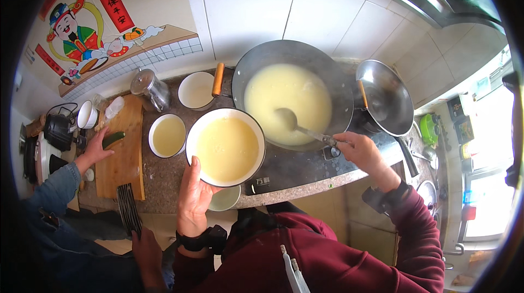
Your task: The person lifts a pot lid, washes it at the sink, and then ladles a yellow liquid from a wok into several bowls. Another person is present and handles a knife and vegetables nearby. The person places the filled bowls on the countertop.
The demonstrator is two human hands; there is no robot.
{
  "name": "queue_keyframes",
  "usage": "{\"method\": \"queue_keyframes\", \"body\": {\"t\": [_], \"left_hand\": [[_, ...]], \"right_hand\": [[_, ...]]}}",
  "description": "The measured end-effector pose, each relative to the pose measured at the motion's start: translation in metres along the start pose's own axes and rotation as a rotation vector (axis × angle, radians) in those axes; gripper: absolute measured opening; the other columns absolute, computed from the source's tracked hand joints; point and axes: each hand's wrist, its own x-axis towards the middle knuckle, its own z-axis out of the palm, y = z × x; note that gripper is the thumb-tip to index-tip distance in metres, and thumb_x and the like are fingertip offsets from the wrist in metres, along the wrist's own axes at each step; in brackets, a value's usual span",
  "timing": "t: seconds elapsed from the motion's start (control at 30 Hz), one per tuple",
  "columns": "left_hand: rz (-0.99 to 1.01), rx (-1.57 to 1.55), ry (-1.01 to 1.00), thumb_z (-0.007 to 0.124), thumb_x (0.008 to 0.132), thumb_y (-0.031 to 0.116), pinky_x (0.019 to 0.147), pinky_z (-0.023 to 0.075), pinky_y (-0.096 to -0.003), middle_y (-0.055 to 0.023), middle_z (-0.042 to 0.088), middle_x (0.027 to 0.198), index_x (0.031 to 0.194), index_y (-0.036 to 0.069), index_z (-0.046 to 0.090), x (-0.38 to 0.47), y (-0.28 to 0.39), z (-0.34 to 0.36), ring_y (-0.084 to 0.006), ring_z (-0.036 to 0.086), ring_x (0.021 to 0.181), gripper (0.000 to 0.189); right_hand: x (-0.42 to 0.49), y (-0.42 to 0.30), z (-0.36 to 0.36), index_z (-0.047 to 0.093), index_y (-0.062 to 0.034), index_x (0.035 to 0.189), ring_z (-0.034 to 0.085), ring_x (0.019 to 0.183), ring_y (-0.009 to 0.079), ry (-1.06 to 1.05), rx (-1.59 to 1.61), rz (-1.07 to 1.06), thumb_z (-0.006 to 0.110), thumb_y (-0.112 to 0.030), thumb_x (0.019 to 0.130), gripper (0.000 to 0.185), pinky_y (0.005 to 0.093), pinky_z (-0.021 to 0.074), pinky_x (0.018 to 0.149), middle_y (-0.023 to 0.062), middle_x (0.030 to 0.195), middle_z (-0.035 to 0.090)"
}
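My left hand (195,199) holds a white dark-rimmed bowl (227,147) from below and the side, thumb against its wall. Pale yellow soup fills much of this bowl. The handle of a metal ladle (315,134) is in the grip of my right hand (360,149). The ladle's head lies over or partly in the pale yellow liquid (286,100) inside a large wok (286,52) on the cooktop. Slight steam rises around the wok. Left of my bowl stands another bowl of yellowish liquid (167,135). Behind it is a white bowl (196,90) with whitish contents.
At the left, a person's hand (96,149) is by a green squash piece (113,140) on a wooden cutting board (123,170); their other hand (147,248) holds dark slatted tongs or chopsticks (129,209). A metal pitcher (150,88), another bowl (225,199) and a second wok (387,100) stand nearby.
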Motion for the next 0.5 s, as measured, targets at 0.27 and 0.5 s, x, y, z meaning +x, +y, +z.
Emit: {"method": "queue_keyframes", "body": {"t": [0.27,0.5], "left_hand": [[-0.009,-0.029,0.043,0.047,0.093,0.053,0.074,0.0548,-0.0344,-0.0111,0.054,0.127,0.137,0.009,0.038,0.000,0.001,0.002,-0.0234,0.060,0.108,0.063],[-0.026,-0.015,-0.047,0.047,0.093,0.053,0.086,0.0515,-0.0398,-0.0103,0.052,0.131,0.138,0.009,0.036,0.008,-0.001,0.001,-0.0242,0.055,0.115,0.064]], "right_hand": [[-0.009,0.001,-0.033,0.064,-0.0015,0.110,0.043,0.052,0.0017,-0.187,0.547,0.396,0.053,-0.016,0.091,0.027,0.0175,0.0301,0.045,-0.0046,0.065,0.049],[-0.024,-0.022,-0.065,0.063,-0.0049,0.111,0.050,0.062,0.0091,-0.096,0.155,0.181,0.058,0.007,0.076,0.037,0.0237,0.0428,0.056,0.0037,0.086,0.060]]}}
